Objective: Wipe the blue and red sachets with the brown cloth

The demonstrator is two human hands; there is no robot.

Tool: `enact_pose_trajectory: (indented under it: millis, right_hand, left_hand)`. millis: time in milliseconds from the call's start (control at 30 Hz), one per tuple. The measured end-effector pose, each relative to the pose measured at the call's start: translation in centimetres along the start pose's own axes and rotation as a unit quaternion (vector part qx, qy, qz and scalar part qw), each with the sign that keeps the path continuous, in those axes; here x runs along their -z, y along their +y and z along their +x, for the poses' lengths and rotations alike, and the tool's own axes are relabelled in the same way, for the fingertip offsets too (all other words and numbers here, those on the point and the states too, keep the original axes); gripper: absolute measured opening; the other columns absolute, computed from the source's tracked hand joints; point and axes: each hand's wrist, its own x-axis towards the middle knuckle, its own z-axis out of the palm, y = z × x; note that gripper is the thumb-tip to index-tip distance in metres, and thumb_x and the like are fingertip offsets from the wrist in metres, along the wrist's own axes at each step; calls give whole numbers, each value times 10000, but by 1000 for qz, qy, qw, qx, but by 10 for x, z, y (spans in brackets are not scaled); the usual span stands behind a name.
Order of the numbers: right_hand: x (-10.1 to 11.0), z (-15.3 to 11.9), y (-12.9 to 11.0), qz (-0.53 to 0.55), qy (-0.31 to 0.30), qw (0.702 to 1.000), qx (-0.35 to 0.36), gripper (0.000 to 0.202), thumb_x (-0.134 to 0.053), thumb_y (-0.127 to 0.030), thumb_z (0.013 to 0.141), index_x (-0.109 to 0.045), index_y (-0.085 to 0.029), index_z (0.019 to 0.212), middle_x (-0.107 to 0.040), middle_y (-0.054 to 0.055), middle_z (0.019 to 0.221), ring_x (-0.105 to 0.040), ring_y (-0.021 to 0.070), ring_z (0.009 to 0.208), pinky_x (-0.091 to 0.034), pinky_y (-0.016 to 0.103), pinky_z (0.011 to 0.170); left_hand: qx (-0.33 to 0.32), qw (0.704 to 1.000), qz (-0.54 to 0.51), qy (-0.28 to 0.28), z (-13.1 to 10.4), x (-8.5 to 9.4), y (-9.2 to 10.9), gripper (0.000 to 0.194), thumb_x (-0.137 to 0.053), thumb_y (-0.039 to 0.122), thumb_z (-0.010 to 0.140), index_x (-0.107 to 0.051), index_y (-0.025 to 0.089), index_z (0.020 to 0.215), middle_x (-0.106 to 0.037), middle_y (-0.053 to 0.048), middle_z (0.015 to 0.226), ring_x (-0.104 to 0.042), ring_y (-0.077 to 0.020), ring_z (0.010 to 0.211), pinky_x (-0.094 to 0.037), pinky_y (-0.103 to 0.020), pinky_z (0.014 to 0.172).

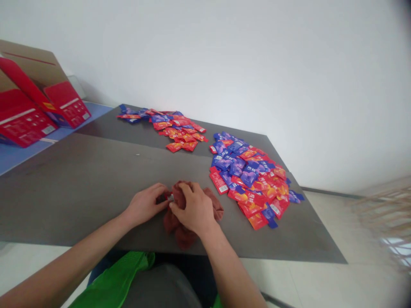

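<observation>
Near the front edge of the grey table, my right hand [196, 210] is closed on a crumpled reddish-brown cloth [215, 203]. Beside it, the fingers of my left hand [148, 204] pinch a small red packet [169, 197], of which only a bit with a white label patch shows. The cloth meets the packet and hides most of it. To the right of my hands lies a large heap of red and purple packets [250, 173].
A second spread of similar packets [176, 126] lies farther back on the grey table [80, 179]. Two open red cardboard boxes [28, 124] stand on a blue surface [13, 158] at the left. A white wall [231, 68] rises behind, and a blurred wooden rack [382, 209] is at right.
</observation>
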Motion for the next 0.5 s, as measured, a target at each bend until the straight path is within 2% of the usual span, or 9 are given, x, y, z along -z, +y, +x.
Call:
enact_pose_trajectory:
  millis: [100, 167, 233, 300, 433, 500]
  right_hand:
    - [-5, -1, -4, -15, -33, 994, 105, 217, -585, -398, 911, -645, -232, 1038, -597, 50, 1119, -549, 219, 1073, -435, 342, 972]
    - [-11, 0, -5, -28, -44, 990, 132, 161, -567, -341, 923, -655, -221, 984, -615, 44, 1078, -549, 216, 1054, -429, 338, 984]
    - [-14, 3, -1, -41, -41, 990, 125, 162, -551, -326, 937, -661, -224, 998, -623, 45, 1080, -553, 214, 1034, -451, 329, 939]
    - [-10, 7, 9, -64, -39, 994, 77, 173, -541, -325, 944, -670, -229, 1007, -625, 56, 1089, -561, 219, 1016, -477, 324, 862]
    - [9, 14, 36, -135, -54, 985, -97, 165, -571, -255, 905, -695, -207, 1002, -634, 90, 1094, -594, 237, 999, -489, 333, 790]
    - [17, 13, 42, -153, -36, 979, -127, 175, -585, -255, 893, -695, -210, 1022, -633, 91, 1107, -600, 241, 1005, -488, 337, 785]
  left_hand:
    - [-16, 1000, -12, -2, 0, -2, 1, 303, -536, 313, 877, -619, 272, 1166, -641, -31, 1206, -625, -223, 1039, -456, -304, 835]
    - [-21, 1000, -14, -8, 1, -4, 1, 349, -527, 284, 875, -602, 285, 1216, -634, -30, 1247, -626, -225, 1067, -458, -306, 849]
    - [-25, 1000, -10, -12, 2, -5, 1, 334, -535, 290, 875, -613, 282, 1199, -637, -30, 1249, -628, -228, 1062, -457, -305, 843]
    - [-32, 999, -7, -13, 3, -5, 0, 281, -538, 334, 891, -642, 271, 1144, -644, -28, 1235, -628, -231, 1056, -454, -305, 845]
    - [-34, 999, -9, -14, 5, -3, -1, 281, -525, 436, 923, -675, 265, 1087, -648, -22, 1221, -634, -218, 981, -452, -294, 819]
    - [-36, 999, -7, -15, 4, -4, -2, 284, -526, 441, 925, -676, 264, 1089, -642, -21, 1234, -632, -216, 986, -450, -292, 827]
